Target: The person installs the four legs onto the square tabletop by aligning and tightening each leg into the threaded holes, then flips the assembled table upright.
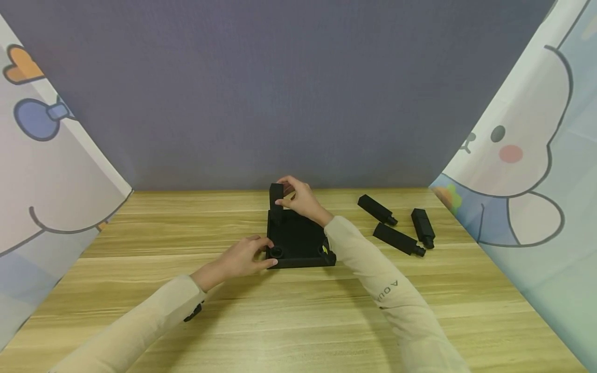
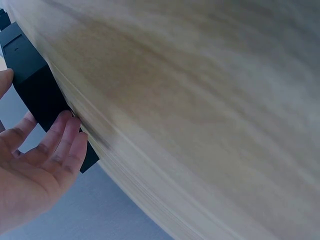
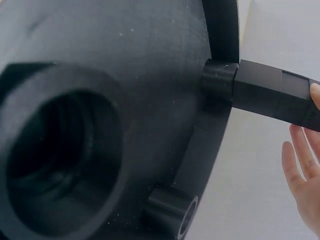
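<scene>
Two hands worked at one black tray (image 1: 300, 233)

The bench (image 1: 261, 326) carried the tray midway along it, nearer the far edge than the near one. Two pale-sleeved arms reached in from the near edge: the left arm (image 1: 140, 321) low and angled inward, the right arm (image 1: 387, 282) stretched farther, across the tray's right side. The left hand (image 1: 244, 256) held the tray's near-left corner between thumb and fingers; the left wrist view, unlike the head view, showed several fingertips (image 2: 76, 152) against the outer wall, close to the bench. The right hand (image 1: 303, 199) reached over to the tray's far-left corner and pinched one upright black block (image 1: 276, 191), its fingers narrowed to the block's width. Three loose blocks (image 1: 398, 239) lay toward the bench's far-right corner, making four. The right wrist view revealed the held block's end meeting a round socket (image 3: 217, 80), one of three sockets visible there.
</scene>
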### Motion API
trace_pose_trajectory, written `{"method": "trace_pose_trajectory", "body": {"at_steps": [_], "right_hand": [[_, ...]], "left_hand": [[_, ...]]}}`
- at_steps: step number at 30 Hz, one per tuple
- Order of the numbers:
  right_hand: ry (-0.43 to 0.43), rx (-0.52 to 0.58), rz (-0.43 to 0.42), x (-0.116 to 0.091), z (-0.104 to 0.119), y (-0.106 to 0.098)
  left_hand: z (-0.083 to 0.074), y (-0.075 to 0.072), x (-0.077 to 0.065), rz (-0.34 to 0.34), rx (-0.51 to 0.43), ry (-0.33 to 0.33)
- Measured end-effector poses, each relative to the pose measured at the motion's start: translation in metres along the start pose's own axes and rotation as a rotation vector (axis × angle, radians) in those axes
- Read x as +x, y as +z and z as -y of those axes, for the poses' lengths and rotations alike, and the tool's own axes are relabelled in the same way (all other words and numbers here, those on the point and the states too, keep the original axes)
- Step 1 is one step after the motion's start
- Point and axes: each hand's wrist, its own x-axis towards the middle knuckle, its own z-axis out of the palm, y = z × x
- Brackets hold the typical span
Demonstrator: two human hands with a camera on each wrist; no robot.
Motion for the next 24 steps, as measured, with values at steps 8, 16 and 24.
{"method": "trace_pose_trajectory", "body": {"at_steps": [8, 16, 24], "right_hand": [[-0.029, 0.006, 0.082, 0.002, 0.003, -0.012], [-0.022, 0.015, 0.115, 0.002, 0.005, -0.016], [-0.002, 0.018, 0.025, -0.002, 0.003, -0.005]], "left_hand": [[0.000, 0.001, 0.001, -0.003, 0.014, -0.009], [0.000, 0.001, 0.001, -0.004, 0.003, -0.006], [-0.001, 0.000, 0.000, -0.007, -0.002, 0.000]]}}
